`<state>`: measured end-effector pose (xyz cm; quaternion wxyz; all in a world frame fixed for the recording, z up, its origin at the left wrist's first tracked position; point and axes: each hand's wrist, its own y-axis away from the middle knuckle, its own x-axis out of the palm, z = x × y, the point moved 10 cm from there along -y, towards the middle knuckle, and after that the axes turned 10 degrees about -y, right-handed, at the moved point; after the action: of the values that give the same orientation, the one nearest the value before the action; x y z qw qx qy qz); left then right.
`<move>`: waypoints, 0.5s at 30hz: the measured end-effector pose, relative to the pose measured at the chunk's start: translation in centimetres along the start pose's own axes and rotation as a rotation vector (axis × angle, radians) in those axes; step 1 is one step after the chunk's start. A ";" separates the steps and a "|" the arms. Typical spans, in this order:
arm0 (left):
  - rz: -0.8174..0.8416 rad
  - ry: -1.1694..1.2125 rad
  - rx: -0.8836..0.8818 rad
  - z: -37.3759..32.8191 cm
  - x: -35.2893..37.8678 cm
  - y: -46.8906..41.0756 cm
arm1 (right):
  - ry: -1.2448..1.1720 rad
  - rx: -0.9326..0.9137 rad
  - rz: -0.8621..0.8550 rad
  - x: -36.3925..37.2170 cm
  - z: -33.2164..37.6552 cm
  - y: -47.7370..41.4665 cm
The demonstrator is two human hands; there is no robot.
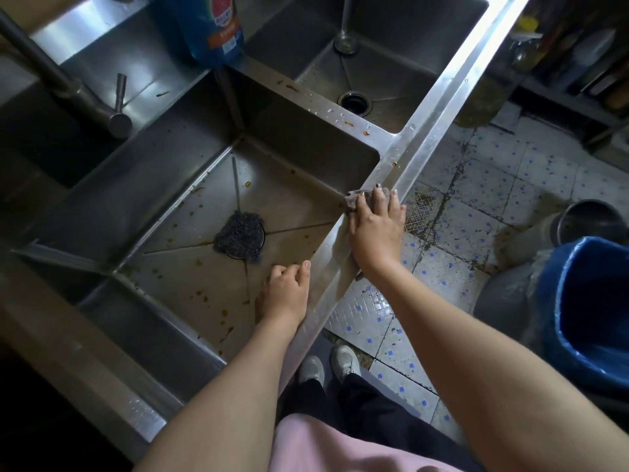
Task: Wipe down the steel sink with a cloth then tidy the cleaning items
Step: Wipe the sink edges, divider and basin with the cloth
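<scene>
R hand (376, 229) pins the cloth (355, 199) flat on the sink (425, 114) front rim, fingers straight & spread, L hand (286, 294) just inside that rim, fingers loosely curled on nothing; cloth looks soft, light, prob damp, so best held bunched mid-cloth.

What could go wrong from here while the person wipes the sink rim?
Dirt pushed by the cloth under the right hand could drop from the front rim into the basin, which already shows brown spots. The scouring pad lies over the drain, so rinse water might pool.
</scene>
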<state>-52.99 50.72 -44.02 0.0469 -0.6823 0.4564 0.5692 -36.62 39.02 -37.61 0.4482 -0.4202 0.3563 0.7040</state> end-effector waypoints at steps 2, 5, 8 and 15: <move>-0.001 0.002 -0.001 0.0 -0.1 0.0 | 0.000 -0.016 0.028 0.8 0.8 1.9; -0.007 -0.004 0.000 -0.1 -0.2 0.0 | -0.033 -0.015 0.060 1.6 1.6 4.2; -0.009 0.042 0.005 -0.2 -0.4 0.0 | -0.054 -0.003 0.086 2.1 2.1 6.0; -0.031 0.254 -0.021 0.1 -1.3 0.7 | 0.075 -0.077 0.056 1.2 4.0 9.3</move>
<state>-53.44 51.18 -42.68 -0.0099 -0.7563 0.4420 0.4822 -46.67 39.72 -36.01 0.3980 -0.4532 0.3572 0.7132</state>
